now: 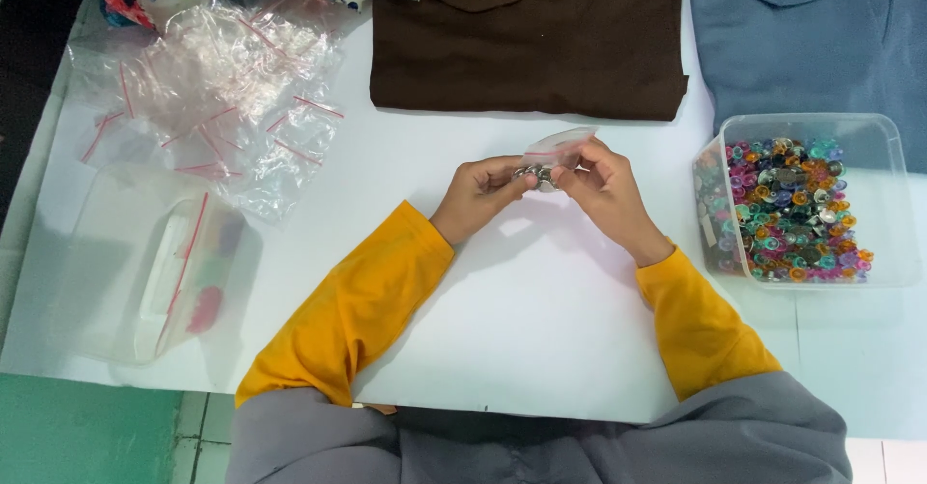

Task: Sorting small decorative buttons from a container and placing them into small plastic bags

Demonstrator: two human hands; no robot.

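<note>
White table [502, 349] fills my view, green floor showing at its near left corner. I take the small zip bag [560, 143] at centre as my landmark.

Left hand [480, 194] sits just left of the bag, fingers closed, pinching a cluster of small shiny pieces [537, 175] at the bag's lower edge. Right hand [606, 189] is just right of it, fingers closed on the bag's side, holding the mouth upward, I judge so the contents stay in while both hands work it. Both hands hover above the table, not resting on it.

Right of the bag, near the right hand: a clear plastic tub [893, 204] heaped with multicoloured beads [787, 209], within easy reach. Beyond the bag, a folded brown garment [531, 40]; beyond and right, a folded blue-grey garment [811, 30]. Left and beyond, a loose pile of empty clear zip bags [222, 88] with red seal strips. Left and nearer me, a second clear container [145, 262] with a bag draped over it; contents blurred, some pink inside. Yellow sleeves [357, 300] frame the near edge.
</note>
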